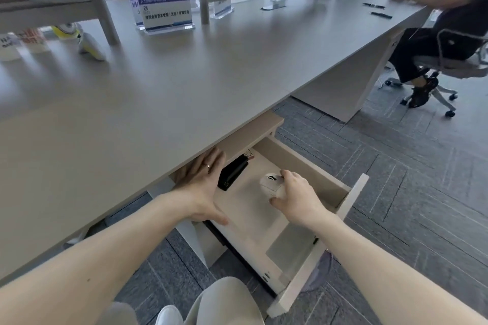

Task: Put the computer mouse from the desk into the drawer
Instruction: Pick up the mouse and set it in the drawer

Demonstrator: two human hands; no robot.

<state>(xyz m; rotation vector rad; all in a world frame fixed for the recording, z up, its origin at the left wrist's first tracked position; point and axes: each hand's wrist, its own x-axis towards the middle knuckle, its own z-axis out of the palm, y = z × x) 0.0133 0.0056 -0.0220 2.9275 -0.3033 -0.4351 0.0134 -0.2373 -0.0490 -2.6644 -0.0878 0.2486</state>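
Observation:
The drawer under the desk is pulled out, its beige floor showing. A white computer mouse is inside it, low over or on the drawer floor, with my right hand curled over its near side, fingers and thumb around it. My left hand is spread flat with fingers apart, hovering at the drawer's left side just below the desk edge, holding nothing. A black stapler lies in the drawer's back left, between my two hands.
The grey desk top spans the view, with acrylic name signs and a yellow toy at the back left. A seated person on a wheeled chair is at the right. Pens lie on the far desk.

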